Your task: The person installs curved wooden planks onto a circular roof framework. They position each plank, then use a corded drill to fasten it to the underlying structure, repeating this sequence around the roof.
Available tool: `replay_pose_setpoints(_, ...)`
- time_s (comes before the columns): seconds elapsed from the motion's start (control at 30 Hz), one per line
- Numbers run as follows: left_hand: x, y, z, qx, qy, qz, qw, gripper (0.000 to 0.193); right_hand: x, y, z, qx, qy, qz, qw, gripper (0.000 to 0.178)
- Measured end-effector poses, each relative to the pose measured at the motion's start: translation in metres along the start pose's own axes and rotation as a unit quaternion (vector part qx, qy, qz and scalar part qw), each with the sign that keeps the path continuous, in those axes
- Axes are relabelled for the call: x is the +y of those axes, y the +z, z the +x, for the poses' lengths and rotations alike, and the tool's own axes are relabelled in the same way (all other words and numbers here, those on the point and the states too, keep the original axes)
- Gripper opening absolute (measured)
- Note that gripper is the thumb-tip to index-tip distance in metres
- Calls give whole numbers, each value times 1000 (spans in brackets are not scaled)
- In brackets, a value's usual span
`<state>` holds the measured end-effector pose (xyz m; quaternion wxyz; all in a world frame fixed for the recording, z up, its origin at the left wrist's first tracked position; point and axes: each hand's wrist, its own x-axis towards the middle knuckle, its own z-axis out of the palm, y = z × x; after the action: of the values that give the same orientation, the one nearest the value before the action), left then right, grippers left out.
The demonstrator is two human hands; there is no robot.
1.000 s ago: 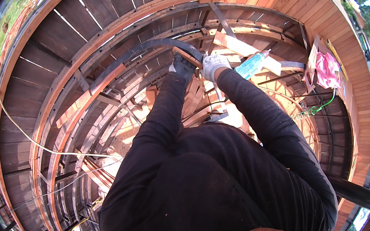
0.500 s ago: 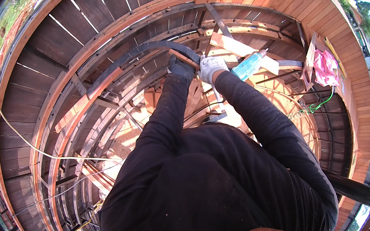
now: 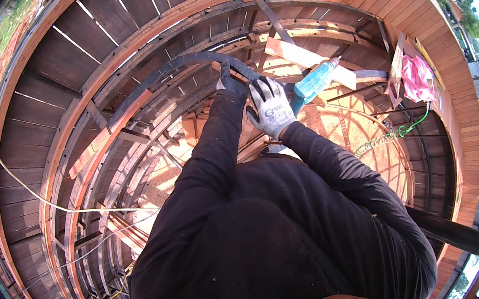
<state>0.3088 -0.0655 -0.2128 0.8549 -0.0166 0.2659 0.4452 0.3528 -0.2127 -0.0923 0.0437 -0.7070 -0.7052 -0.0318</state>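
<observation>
With our left hand [image 3: 233,84] we grasp the wooden strip [image 3: 216,65] beside the dark curved bar [image 3: 192,58], perhaps for steadiness; our right hand [image 3: 270,105], released, spreads fingers at this bar

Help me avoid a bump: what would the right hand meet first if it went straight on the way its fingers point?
Probably the dark curved strip, just ahead of the right hand; the two may already touch, as this view leaves the depth between them unclear.
</observation>
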Motion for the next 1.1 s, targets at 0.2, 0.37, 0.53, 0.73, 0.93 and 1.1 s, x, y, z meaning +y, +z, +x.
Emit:
replay_pose_setpoints(0.2,1,1,-4,-36,19,-9,999,41,33,68,-107,-298,71,206,929,60)
replay_pose_setpoints(0.37,1,3,-5,-14,28,-18,999,40,83,112,-217,-415,279,240,832,58)
replay_pose_setpoints(0.53,0,3,-3,-23,47,-9,999,36,99,143,-336,-451,453,175,749,60)
replay_pose_setpoints(0.73,-4,-7,8,-45,73,5,996,32,106,187,-389,-415,515,251,707,62)
replay_pose_setpoints(0.93,-6,7,0,-25,95,-7,995,16,107,205,-373,-380,493,317,715,64)
replay_pose_setpoints(1.1,-3,19,-8,23,60,-12,998,24,113,188,-339,-320,531,245,745,60)
